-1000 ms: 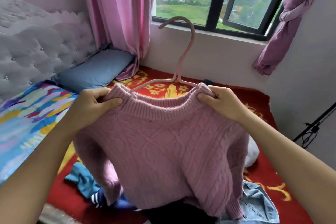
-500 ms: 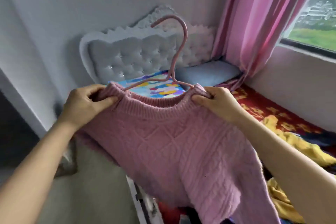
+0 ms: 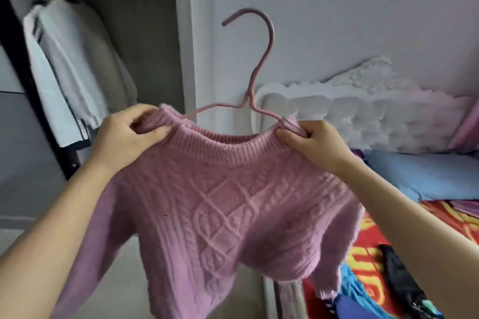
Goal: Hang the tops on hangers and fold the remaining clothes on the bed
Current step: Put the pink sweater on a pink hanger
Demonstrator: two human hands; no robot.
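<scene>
We had left hand (image 3: 127, 134) and right hand (image 3: 311, 142) pinched on shoulders of pink sweater (image 3: 233, 210); hanger (image 3: 261, 59) hook stood upright between them. wardrobe (image 3: 145, 33) sat off left, left hand nearer.

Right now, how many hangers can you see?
1. The pink hanger is inside the neck of the pink sweater, which the left hand and the right hand hold up. The white top in the closet may hide another.
</scene>
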